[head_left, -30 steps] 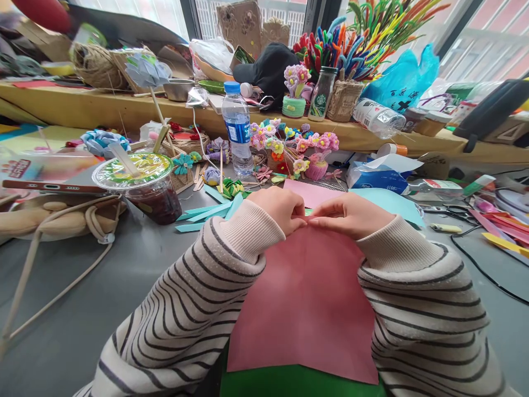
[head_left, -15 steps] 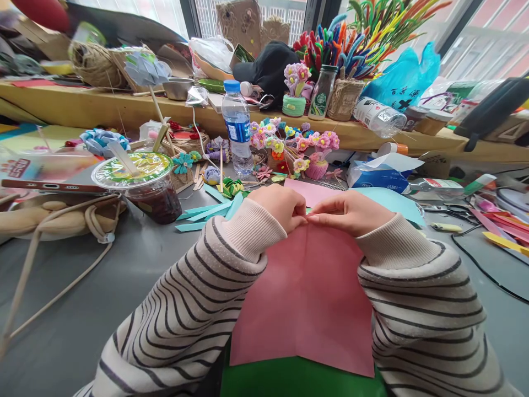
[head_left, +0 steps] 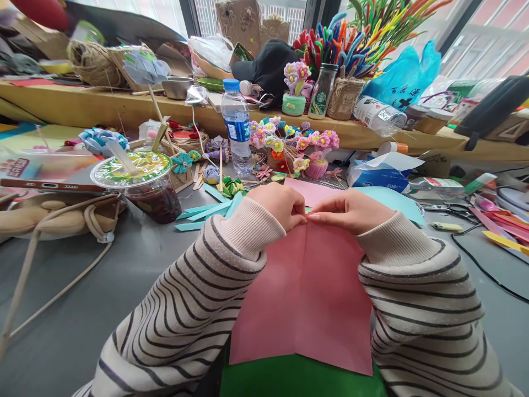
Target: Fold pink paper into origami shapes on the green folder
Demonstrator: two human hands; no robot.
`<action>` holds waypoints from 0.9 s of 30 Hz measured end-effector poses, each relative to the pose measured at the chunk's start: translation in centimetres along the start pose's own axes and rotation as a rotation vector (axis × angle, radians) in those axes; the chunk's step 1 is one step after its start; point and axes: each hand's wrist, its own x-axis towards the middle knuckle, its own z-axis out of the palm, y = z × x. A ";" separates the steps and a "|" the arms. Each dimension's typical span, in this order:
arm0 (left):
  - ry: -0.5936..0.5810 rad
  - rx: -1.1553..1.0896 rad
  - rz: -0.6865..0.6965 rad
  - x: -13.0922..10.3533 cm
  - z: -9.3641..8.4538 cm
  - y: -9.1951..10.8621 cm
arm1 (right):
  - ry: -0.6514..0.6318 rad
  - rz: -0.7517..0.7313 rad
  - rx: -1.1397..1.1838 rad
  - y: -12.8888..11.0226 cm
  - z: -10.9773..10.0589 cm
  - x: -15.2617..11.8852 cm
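Note:
A pink paper sheet (head_left: pixel 303 298) with a crease down its middle hangs toward me over a green surface (head_left: pixel 297 377). My left hand (head_left: pixel 280 205) pinches its far edge close to the crease, fingers curled. Right beside it, my right hand (head_left: pixel 349 212) grips the same edge between thumb and fingers, the fingertips of both hands almost meeting. Behind the hands lies another pink paper piece (head_left: pixel 312 193), and a light-blue paper (head_left: pixel 388 201) shows past my right hand. Turquoise paper strips (head_left: pixel 206 212) lie left of my left hand.
A lidded drink cup (head_left: pixel 151 193) and a phone (head_left: pixel 53 186) are at the left. A water bottle (head_left: pixel 236 129) stands behind the hands beside crocheted flowers (head_left: pixel 289 143). Scissors (head_left: pixel 454 209), a black cable (head_left: pixel 483 270) and a blue packet (head_left: pixel 380 175) lie to the right.

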 end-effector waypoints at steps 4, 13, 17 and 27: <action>-0.004 -0.022 0.010 0.0 -0.1 -0.1 | 0.014 0.012 -0.003 -0.2 0.1 -0.1; 0.048 -0.021 0.003 -0.1 0.2 0.0 | 0.038 0.018 -0.011 -0.3 0.0 0.0; 0.038 -0.022 0.022 0.0 0.2 -0.2 | 0.042 0.014 -0.018 -0.2 0.0 -0.1; 0.012 -0.015 0.033 0.1 0.2 0.0 | 0.019 0.032 -0.072 -0.3 0.0 -0.1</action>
